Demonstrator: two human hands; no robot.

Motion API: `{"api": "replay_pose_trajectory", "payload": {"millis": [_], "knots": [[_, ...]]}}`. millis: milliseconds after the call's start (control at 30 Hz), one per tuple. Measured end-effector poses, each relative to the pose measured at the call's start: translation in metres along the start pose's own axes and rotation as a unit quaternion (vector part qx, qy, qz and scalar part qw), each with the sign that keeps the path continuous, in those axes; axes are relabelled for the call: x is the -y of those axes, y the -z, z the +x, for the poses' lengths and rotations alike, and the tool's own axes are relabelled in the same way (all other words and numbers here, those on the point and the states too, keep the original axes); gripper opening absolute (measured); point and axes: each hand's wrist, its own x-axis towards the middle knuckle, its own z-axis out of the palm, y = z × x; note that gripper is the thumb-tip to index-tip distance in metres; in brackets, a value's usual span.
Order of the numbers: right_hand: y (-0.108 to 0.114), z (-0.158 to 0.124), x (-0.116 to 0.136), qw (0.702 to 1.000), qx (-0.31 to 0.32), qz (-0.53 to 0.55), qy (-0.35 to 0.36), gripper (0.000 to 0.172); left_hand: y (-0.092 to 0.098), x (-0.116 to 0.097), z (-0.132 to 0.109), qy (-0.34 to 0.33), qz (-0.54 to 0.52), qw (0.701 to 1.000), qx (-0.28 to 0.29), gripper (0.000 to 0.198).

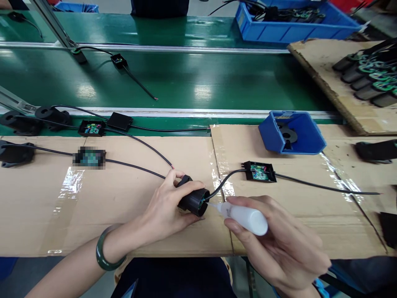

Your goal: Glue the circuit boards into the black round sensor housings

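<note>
Left hand [167, 207] is gripping the housing [192, 203] mid-frame, mouth [204, 205] facing right. Right hand [279, 240] is holding the bottle [245, 217], nozzle [216, 205] pointing left at that mouth.

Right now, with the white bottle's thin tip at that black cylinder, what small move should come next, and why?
Probably a gentle squeeze of the white bottle by the right hand: its thin nozzle points at the open end of the black cylinder, near the cable, and the left hand grips the cylinder.

Smooth, dark-green bangle [99, 253] — dark clothing [175, 277], perhaps navy.
</note>
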Motion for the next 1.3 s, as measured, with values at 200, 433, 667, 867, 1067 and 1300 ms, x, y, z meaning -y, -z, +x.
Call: {"api": "replay_pose_trajectory", "payload": {"millis": [200, 433, 667, 867, 1067, 1300], "knots": [[0.0, -0.001, 0.005, 1.0, 0.017, 0.012, -0.012, 0.033, -0.001, 0.001, 0.0, -0.001, 0.006, 1.0, -0.001, 0.05], [-0.001, 0.002, 0.001, 1.0, -0.007, -0.014, 0.02, 0.027, 0.001, 0.0, 0.001, -0.002, -0.003, 1.0, 0.005, 0.051], [-0.001, 0.0, 0.001, 0.999, -0.009, -0.034, 0.041, 0.027, 0.0, 0.002, 0.0, 0.006, -0.004, 1.0, -0.001, 0.053], [0.0, -0.001, 0.007, 0.999, 0.004, 0.034, -0.033, 0.018, -0.003, 0.001, -0.001, 0.014, -0.015, 1.0, -0.004, 0.05], [0.001, -0.004, -0.002, 0.999, -0.025, 0.03, -0.03, 0.024, -0.004, 0.0, -0.001, 0.015, -0.025, 0.999, -0.017, 0.05], [-0.008, -0.011, -0.009, 0.948, -0.165, 0.222, -0.159, 0.015, -0.004, 0.002, 0.006, 0.115, -0.225, 0.967, 0.003, 0.057]]}}
